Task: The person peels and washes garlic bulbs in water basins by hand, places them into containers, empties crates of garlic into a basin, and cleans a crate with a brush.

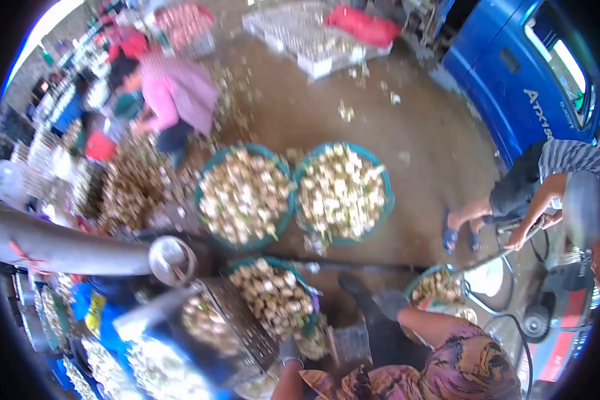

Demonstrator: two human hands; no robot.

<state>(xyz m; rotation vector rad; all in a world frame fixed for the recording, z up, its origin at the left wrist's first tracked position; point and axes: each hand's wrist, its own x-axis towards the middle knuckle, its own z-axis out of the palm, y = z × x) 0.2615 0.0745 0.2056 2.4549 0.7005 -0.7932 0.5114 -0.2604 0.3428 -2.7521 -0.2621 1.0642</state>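
My left hand (pixel 291 348), in a grey glove, is at the lower right end of a dark slatted crate (pixel 237 317); its fingers are too unclear to read, and I cannot tell whether it grips the crate. The crate is tilted, with pale bulbs (pixel 210 323) beside its slatted side. Just above is a green basin of bulbs (pixel 270 293). My right hand (pixel 391 303), also gloved in grey, lies over my dark trouser leg with its fingers loosely extended and nothing visible in it.
Two full basins (pixel 243 197) (pixel 342 193) stand ahead. A grey post (pixel 73 243) reaches in from the left. One co-worker (pixel 177 93) bends by a heap of bulbs (pixel 130 180); another (pixel 543 180) holds a long pole near a smaller basin (pixel 437 287). A blue truck (pixel 513 73) stands upper right.
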